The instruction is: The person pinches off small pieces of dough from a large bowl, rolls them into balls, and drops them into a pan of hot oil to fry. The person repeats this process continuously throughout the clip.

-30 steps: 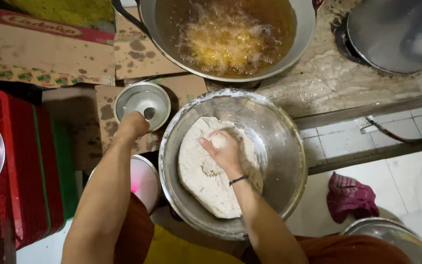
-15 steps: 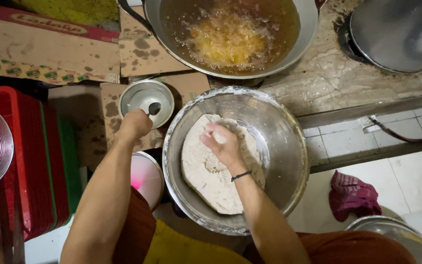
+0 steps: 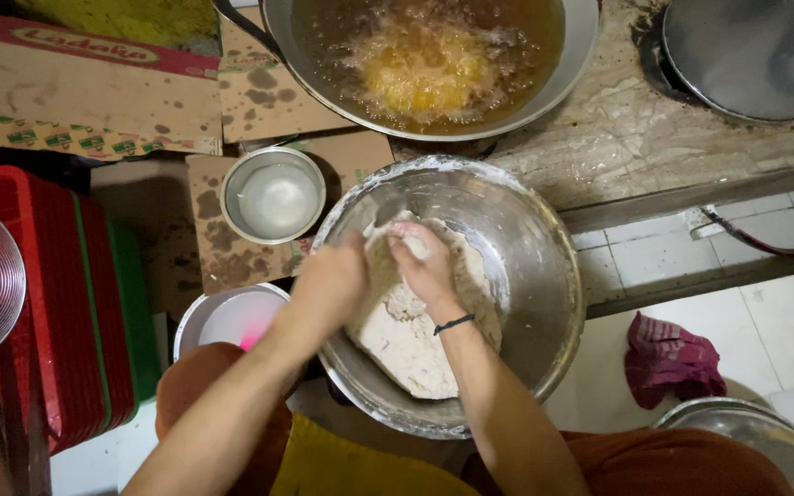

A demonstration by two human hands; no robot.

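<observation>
I have both hands over the large steel bowl (image 3: 544, 276), which sits against the table edge. My right hand (image 3: 426, 266) pinches a lump off the pale dough (image 3: 406, 340) lying in the bowl; my left hand (image 3: 331, 280) closes in beside it, fingers curled, grip unclear. Small water bowl (image 3: 273, 195) stands near for wetting, frying wok (image 3: 429, 55) just beyond.

Dough (image 3: 406, 340) off-white in silver bowl (image 3: 535, 248). Oil (image 3: 429, 60) at 12 amber, foamy yellow. Crate (image 3: 57, 303) at 9 red, green stripe. Rag (image 3: 673, 360) at 4 maroon. Cardboard (image 3: 85, 101) brown, grease-spotted.
</observation>
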